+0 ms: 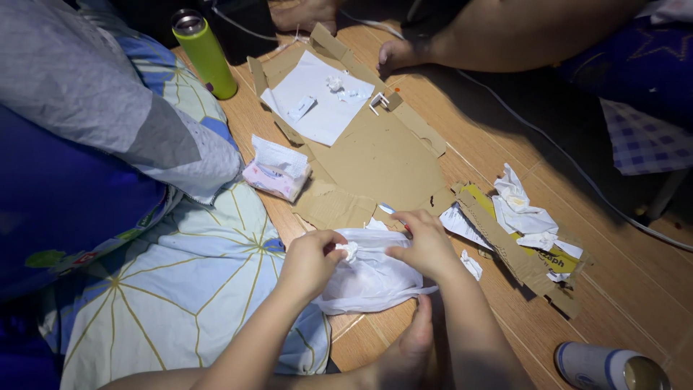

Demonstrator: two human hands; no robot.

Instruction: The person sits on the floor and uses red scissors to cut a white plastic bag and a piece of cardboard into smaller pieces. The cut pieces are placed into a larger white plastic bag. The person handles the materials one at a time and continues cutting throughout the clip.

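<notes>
The step in hand looks like bagging scraps: the left hand (312, 261) pinches a small crumpled white paper wad (350, 250) over a white plastic bag (372, 278), whose edge the right hand (426, 245) grips at the wad's three o'clock. Next, the mouth needs holding wide; the bag lies under both hands, on the wooden floor (505, 318).

White plastic bag (372, 278), lime-green flask (206, 56), brown cardboard (375, 155) (tissue pack (276, 172) possibly pink), blue web-patterned sheet (180, 282).
</notes>
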